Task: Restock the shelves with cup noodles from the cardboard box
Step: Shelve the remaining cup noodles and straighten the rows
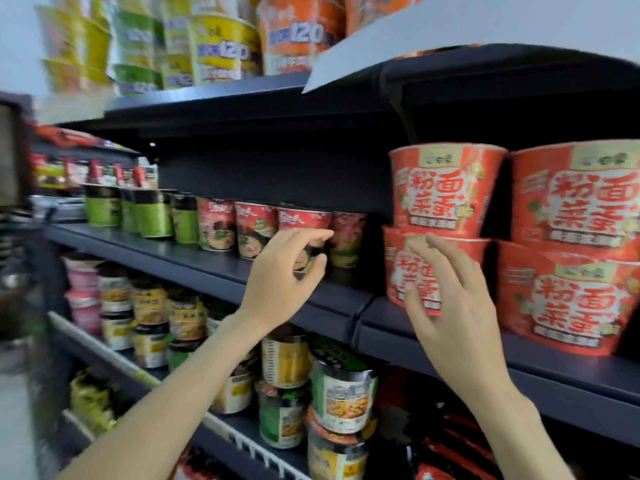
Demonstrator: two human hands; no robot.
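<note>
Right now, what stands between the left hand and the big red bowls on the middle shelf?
In the head view, one small red cup stands between the left hand and the stacked red bowls; beside it is a dark gap.
</note>
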